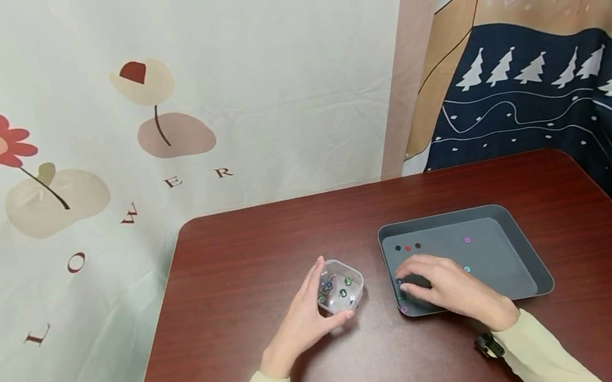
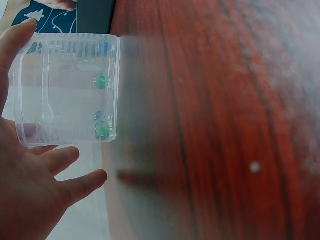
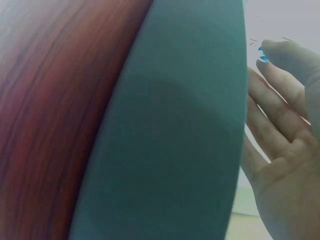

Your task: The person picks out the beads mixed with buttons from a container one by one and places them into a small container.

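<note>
My left hand [image 1: 303, 327] holds a small clear plastic box [image 1: 358, 281], thumb on one side and fingers on the other. Several green and blue glass beads lie inside; a green bead [image 2: 101, 81] shows through the wall in the left wrist view. Over the left part of a grey tray [image 1: 499, 249] is my right hand [image 1: 449, 285]. Its thumb and index fingertip pinch a small blue bead [image 3: 263, 54], mostly covered by the fingers. Near the tray's upper left lie a black bead [image 1: 397, 248], a red bead [image 1: 408, 248] and a brown bead [image 1: 418, 246].
Also in the tray are a pink ring-shaped bead [image 1: 467, 240], a light blue one [image 1: 467, 269] and a purple-pink bead [image 1: 404, 309] by the lower left corner. Tray and box are on a dark red wooden table [image 1: 266, 241]. Printed curtains [image 1: 281, 91] hang behind it.
</note>
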`<state>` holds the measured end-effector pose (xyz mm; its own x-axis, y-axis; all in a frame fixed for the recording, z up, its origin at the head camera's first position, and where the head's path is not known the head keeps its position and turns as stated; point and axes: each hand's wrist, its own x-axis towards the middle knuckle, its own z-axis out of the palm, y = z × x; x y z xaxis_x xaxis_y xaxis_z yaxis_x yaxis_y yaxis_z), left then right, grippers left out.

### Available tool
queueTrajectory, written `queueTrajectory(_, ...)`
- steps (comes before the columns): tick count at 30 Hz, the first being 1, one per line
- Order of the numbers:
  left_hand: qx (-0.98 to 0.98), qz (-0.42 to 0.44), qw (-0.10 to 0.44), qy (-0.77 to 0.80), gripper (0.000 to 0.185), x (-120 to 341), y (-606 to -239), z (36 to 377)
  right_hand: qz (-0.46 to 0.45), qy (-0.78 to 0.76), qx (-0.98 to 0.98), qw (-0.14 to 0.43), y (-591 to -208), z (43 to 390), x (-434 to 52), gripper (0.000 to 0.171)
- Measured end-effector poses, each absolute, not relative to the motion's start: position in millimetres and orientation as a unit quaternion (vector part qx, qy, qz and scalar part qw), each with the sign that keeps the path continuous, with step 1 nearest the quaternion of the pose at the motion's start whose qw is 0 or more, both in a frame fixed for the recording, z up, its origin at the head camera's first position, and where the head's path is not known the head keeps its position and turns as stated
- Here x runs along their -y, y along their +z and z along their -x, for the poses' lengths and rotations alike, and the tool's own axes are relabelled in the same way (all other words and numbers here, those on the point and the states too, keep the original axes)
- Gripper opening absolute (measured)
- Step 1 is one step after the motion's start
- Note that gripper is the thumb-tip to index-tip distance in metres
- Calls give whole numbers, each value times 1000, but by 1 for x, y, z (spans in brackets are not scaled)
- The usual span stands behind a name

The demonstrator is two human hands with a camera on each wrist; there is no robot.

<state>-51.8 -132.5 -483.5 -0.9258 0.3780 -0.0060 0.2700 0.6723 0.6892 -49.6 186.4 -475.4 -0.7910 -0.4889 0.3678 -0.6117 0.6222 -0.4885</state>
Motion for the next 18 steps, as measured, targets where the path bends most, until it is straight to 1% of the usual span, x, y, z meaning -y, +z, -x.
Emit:
queueTrajectory(4,-912,-180,72,361,112,133,-485,52,-302,329,887,119,-473,48,-182,24)
queueTrajectory(8,-913,-180,70,360,111,133,-485,52,-288,348,883,125,-468,46,-176,25)
queueTrajectory(18,-911,-184,66,364,111,133,-485,53,-263,394,869,142,-463,43,-159,23)
